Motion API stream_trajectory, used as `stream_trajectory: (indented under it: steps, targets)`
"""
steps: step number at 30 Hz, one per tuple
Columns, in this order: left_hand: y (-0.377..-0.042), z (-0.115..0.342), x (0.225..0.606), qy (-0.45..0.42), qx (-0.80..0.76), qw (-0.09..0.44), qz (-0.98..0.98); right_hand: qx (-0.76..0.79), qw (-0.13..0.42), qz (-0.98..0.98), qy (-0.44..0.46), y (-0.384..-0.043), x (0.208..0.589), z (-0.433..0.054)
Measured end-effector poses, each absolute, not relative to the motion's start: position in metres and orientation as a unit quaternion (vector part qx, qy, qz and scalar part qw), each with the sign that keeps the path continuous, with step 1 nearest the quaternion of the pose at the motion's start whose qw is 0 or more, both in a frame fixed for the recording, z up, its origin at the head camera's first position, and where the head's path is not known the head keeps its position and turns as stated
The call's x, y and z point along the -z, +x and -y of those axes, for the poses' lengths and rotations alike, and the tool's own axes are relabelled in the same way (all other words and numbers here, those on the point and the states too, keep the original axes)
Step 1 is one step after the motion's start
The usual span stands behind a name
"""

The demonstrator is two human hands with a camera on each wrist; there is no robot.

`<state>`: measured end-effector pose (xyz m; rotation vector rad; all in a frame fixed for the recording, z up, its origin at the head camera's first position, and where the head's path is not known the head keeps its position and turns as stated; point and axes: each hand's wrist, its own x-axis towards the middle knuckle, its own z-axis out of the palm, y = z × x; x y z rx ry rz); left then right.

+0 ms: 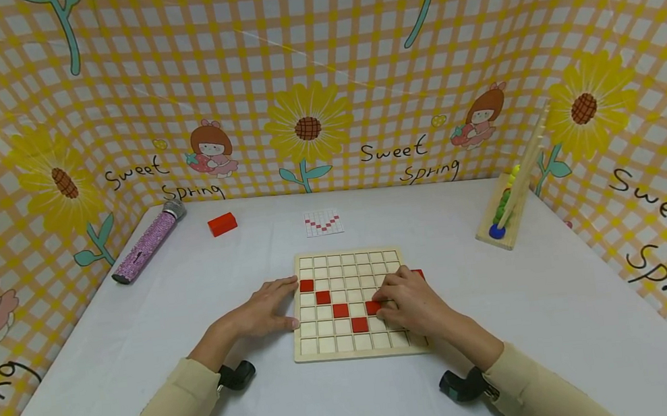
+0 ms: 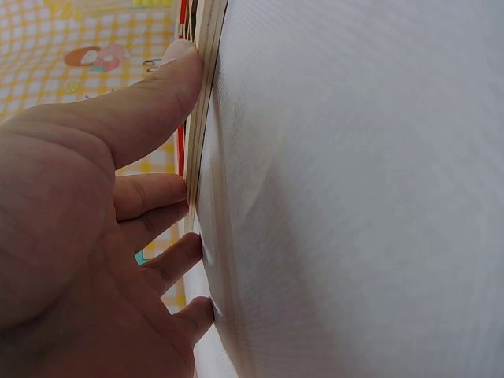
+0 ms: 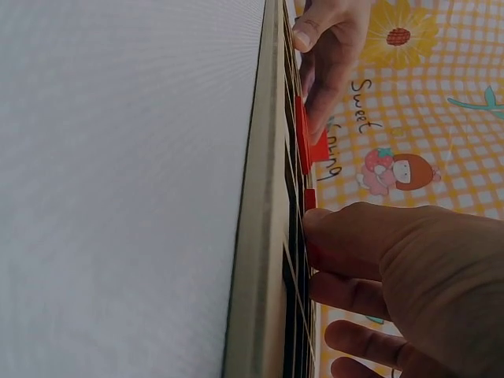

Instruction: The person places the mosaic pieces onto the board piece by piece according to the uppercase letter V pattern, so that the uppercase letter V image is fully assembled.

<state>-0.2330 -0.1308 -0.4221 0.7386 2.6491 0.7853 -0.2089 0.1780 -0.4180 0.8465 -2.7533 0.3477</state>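
A pale wooden grid board (image 1: 361, 353) lies on the table, with several red square tiles set in its cells in a descending diagonal, one of them the lowest tile (image 1: 360, 325). My left hand (image 1: 261, 309) rests along the board's left edge, thumb and fingers spread and touching the rim, as the left wrist view also shows. Over the right half of the board, my right hand (image 1: 413, 301) pinches a red tile (image 1: 373, 307) between thumb and fingers, up and right of the lowest tile. More red (image 1: 418, 274) shows behind that hand by the board's right edge, partly hidden.
Beyond the board lies a small pattern card (image 1: 323, 222) with red squares in a V. At the back left are a red block (image 1: 223, 224) and a purple glittery microphone (image 1: 148, 244). A wooden bead stand (image 1: 505, 210) stands at the back right.
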Motion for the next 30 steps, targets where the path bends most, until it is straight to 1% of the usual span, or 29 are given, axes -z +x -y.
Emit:
stream_trajectory:
  steps: [20,30]
  targets:
    - [-0.232,0.131,0.422,0.259,-0.272,0.138,-0.917,-0.120,0.122,0.943,0.285,-0.208,0.419,-0.178]
    - [-0.231,0.131,0.421,0.267,-0.275,0.133,-0.914,-0.137,0.102,0.956,0.237,-0.210,0.414,-0.188]
